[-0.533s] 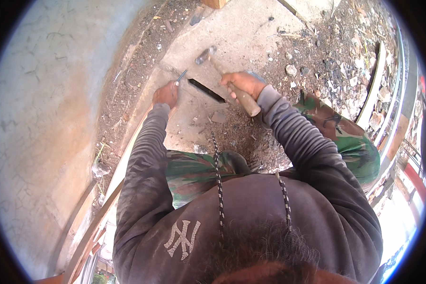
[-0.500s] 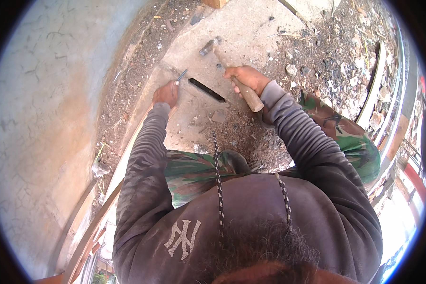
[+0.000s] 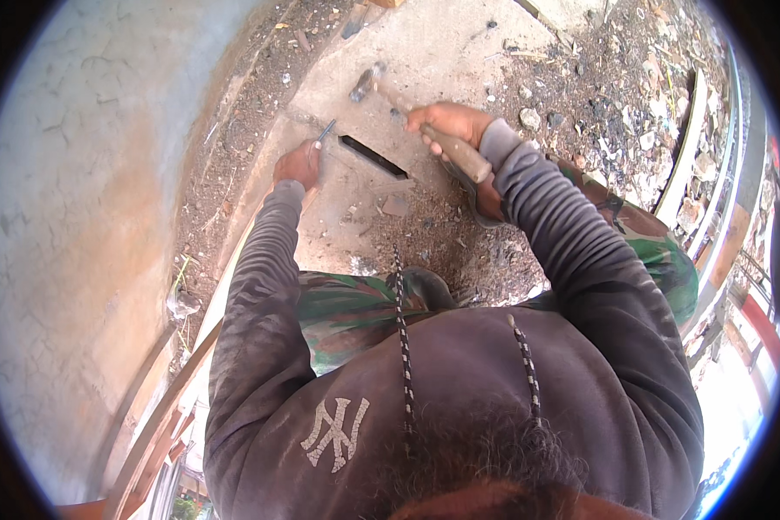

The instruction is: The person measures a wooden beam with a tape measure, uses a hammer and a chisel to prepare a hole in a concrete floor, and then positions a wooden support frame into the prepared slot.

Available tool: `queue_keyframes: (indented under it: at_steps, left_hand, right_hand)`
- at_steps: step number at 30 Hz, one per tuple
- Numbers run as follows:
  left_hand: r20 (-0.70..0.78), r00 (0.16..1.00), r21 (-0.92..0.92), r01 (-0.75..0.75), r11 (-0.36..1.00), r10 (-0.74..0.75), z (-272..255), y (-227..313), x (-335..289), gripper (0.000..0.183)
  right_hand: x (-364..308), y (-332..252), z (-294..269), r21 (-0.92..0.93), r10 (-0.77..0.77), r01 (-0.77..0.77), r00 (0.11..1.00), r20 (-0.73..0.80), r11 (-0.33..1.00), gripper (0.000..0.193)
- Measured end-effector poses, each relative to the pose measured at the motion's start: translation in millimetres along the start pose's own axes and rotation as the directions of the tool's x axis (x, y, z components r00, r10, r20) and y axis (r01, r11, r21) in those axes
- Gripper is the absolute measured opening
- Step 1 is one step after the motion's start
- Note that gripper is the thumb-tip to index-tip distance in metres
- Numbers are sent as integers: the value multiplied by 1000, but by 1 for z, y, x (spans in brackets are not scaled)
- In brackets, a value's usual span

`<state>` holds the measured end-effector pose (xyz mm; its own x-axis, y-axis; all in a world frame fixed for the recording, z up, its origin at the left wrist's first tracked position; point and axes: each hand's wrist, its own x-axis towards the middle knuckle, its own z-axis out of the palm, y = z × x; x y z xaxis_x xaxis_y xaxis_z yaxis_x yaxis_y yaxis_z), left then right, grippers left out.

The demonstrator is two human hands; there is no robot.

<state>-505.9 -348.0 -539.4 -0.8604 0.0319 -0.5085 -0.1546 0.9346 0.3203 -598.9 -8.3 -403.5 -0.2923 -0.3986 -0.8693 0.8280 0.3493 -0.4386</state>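
My left hand [image 3: 297, 165] is closed around a thin grey metal rod [image 3: 327, 130], whose slim end sticks out forward past the fingers. In my right hand [image 3: 453, 126] I grip a hammer by its thick wooden handle [image 3: 464, 159]. The hammer's metal head [image 3: 361, 85] is slightly blurred and points left, beyond the tip of the rod and apart from it. Between my hands a narrow black bar-like strip [image 3: 373, 157] lies slanted on the concrete slab [image 3: 442, 65]; whether it is a bar or a slot I cannot tell.
A pale stained wall [image 3: 87, 217] rises on the left, with a strip of dirt along its foot. Rubble and stones [image 3: 529, 118] cover the ground at right, beside a long curved board [image 3: 683, 147]. A small flat chip [image 3: 396, 204] lies near the black strip.
The hammer's handle has swung to lie flatter, its butt moving up and right while the head shifts left. My left hand keeps hold of the rod. The whole view has shifted slightly.
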Motion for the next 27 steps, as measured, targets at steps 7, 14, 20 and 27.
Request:
queue_keyframes:
  at_steps: [7, 14, 20, 27]
  left_hand:
    - [330, 941, -526, 246, 814, -71, -2, -44, 35, 51]
    - [290, 948, -898, 316, 305, -129, -23, -66, 44, 59]
    - [35, 989, -872, 100, 479, -144, -7, -71, 29, 44]
    - [-35, 999, -290, -14, 957, 4, 7, 12, 5, 39]
  right_hand:
    - [26, -3, -69, -21, -130, 129, 991, -39, 991, 26]
    - [47, 50, -43, 272, -19, 70, 982, -186, 960, 30]
    - [64, 64, -33, 478, -83, 149, 984, -157, 866, 28]
    - [31, 48, 0, 367, -34, 142, 958, -285, 920, 35]
